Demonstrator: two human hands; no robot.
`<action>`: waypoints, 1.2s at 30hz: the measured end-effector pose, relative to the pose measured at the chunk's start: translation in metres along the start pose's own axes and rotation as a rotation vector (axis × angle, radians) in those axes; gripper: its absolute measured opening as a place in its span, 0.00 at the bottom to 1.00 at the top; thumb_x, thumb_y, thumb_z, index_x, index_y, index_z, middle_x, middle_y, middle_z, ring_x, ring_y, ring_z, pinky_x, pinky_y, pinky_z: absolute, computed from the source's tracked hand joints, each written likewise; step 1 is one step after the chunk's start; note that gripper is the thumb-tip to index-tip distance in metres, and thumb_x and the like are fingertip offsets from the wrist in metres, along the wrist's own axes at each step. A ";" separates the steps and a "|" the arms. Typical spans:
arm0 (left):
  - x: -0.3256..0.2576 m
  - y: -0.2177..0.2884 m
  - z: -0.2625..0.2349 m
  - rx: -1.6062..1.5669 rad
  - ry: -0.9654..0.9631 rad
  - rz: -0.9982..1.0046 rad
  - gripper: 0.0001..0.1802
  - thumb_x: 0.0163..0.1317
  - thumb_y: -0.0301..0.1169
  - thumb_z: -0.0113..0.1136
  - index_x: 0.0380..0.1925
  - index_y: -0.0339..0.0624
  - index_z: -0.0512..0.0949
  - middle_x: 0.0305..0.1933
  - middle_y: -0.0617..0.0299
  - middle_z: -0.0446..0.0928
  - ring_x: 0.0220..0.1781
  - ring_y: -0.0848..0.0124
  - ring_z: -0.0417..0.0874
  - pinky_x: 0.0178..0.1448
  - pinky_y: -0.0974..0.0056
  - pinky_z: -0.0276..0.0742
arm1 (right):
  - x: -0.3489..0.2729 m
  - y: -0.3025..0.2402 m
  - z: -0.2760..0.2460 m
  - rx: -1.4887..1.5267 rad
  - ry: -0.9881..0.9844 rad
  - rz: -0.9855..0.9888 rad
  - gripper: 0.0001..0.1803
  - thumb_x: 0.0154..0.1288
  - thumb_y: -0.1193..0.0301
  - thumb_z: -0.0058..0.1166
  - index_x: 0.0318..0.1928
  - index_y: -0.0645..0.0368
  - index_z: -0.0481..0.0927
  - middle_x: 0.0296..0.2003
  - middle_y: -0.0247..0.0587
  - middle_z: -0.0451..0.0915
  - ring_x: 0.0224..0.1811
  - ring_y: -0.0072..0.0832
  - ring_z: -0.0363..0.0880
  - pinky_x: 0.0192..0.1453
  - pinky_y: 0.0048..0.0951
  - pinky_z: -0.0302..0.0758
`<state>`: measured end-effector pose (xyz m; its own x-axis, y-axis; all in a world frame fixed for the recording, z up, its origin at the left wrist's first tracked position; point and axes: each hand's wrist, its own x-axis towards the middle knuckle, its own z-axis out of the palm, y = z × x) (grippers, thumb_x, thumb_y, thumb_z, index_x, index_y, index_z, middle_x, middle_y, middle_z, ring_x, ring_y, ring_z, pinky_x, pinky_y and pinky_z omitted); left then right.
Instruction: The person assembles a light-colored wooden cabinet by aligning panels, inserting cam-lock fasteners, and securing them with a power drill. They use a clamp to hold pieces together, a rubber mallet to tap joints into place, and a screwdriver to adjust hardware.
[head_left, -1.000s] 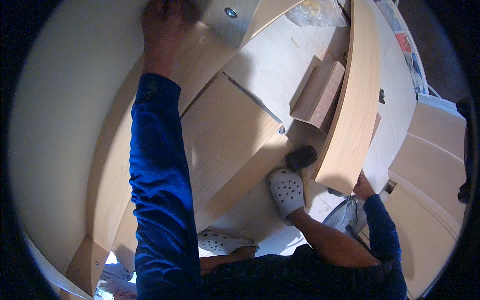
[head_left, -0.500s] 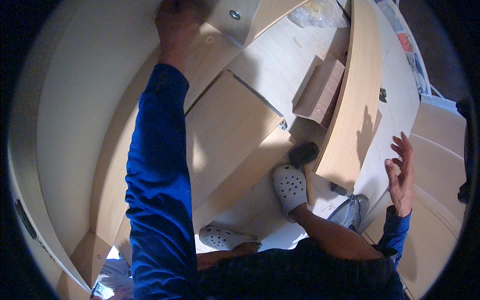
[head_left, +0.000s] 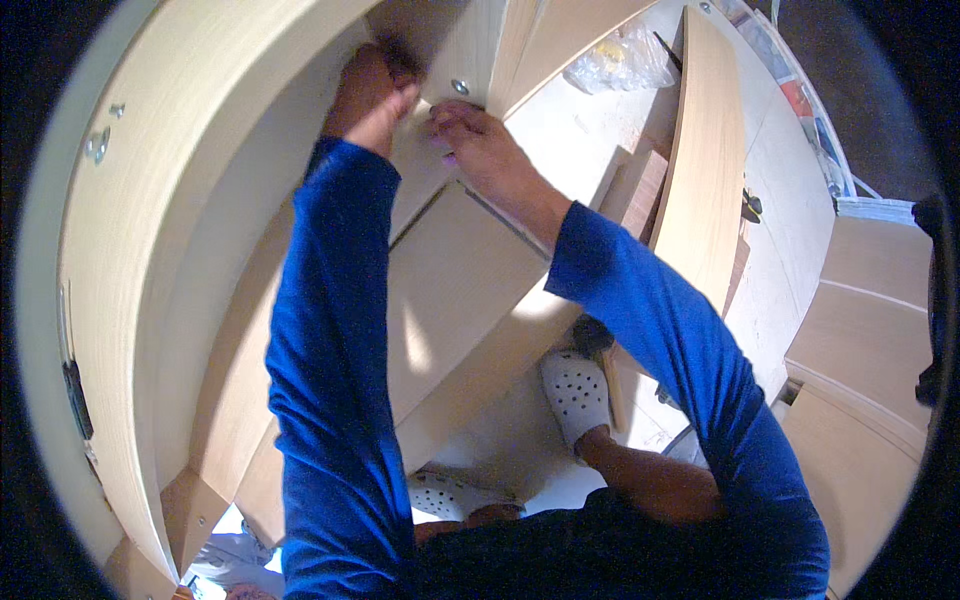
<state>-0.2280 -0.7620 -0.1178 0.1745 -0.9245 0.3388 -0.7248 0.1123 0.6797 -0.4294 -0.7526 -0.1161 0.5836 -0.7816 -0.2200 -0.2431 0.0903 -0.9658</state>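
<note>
Fingers of left hand (head_left: 372, 100) and right hand (head_left: 485, 150) bent, can't tell if gripping, beside wood panel (head_left: 468, 45) with metal fitting (head_left: 460, 87), board (head_left: 465, 275) nearby, pale floor (head_left: 555, 125), clear plastic bag (head_left: 640, 65) there, yellowish contents

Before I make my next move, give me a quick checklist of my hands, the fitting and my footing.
1. Hands together at the corner: ok, left hand and right hand are close together.
2. Left fingers' hold: cannot tell, partly in shadow.
3. Fitting in view on the panel: ok.
4. Fitting tight: cannot tell.
5. Footing clear: not ok, the mallet lies right by the right clog.
</note>
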 end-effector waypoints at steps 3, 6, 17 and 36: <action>0.000 0.009 0.025 0.082 0.080 -0.125 0.15 0.67 0.36 0.58 0.47 0.37 0.76 0.42 0.49 0.80 0.44 0.54 0.81 0.50 0.52 0.77 | 0.012 0.002 0.013 -0.011 0.066 -0.158 0.28 0.82 0.54 0.42 0.67 0.64 0.73 0.60 0.51 0.81 0.63 0.41 0.78 0.69 0.38 0.72; -0.007 -0.002 0.031 0.438 0.469 0.277 0.15 0.72 0.36 0.54 0.51 0.37 0.77 0.44 0.41 0.81 0.48 0.41 0.81 0.54 0.44 0.77 | 0.008 0.001 0.022 -0.156 0.134 -0.229 0.30 0.83 0.52 0.38 0.68 0.65 0.72 0.65 0.57 0.76 0.71 0.47 0.72 0.77 0.42 0.64; -0.069 -0.072 0.043 0.622 0.233 -0.154 0.25 0.77 0.48 0.48 0.55 0.38 0.82 0.57 0.35 0.81 0.60 0.42 0.82 0.66 0.46 0.75 | 0.007 0.013 0.017 -0.331 0.014 -0.259 0.28 0.79 0.65 0.44 0.72 0.65 0.67 0.70 0.62 0.70 0.74 0.58 0.65 0.82 0.46 0.58; -0.271 0.017 -0.147 0.038 -0.146 -0.375 0.22 0.74 0.32 0.58 0.66 0.39 0.76 0.73 0.45 0.72 0.71 0.49 0.76 0.74 0.53 0.71 | -0.068 0.013 0.020 -0.994 -0.452 -0.577 0.18 0.68 0.71 0.54 0.56 0.62 0.79 0.59 0.59 0.77 0.64 0.54 0.75 0.70 0.50 0.72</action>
<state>-0.1896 -0.4556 -0.1020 0.3370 -0.9412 -0.0253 -0.6534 -0.2531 0.7134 -0.4564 -0.6858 -0.1161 0.9682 -0.2497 -0.0146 -0.2286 -0.8596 -0.4571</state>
